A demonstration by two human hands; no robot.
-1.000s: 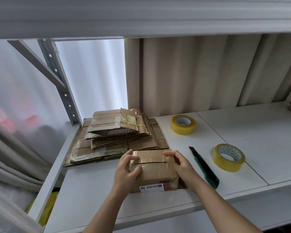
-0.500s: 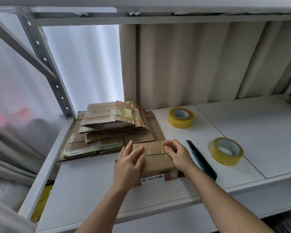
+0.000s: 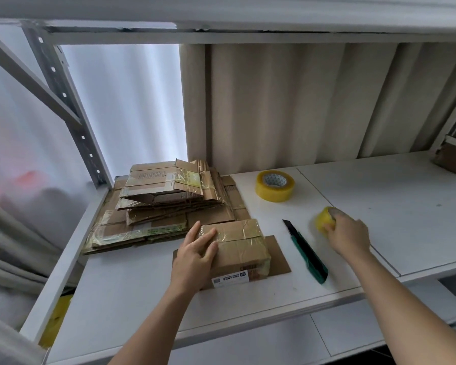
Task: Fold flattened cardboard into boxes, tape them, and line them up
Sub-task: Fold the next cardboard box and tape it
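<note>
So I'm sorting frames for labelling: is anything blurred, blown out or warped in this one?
Head view: the right hand and the tape roll it grips are motion-blurred; the left hand on the box is sharp; the backlit window is washed out; the wide lens bows the shelf frame.

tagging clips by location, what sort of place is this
Probably a packing or storeroom corner: a white metal shelving rack serves as the bench, holding a stack of flattened cardboard boxes, packing tape rolls and a utility knife.
</note>
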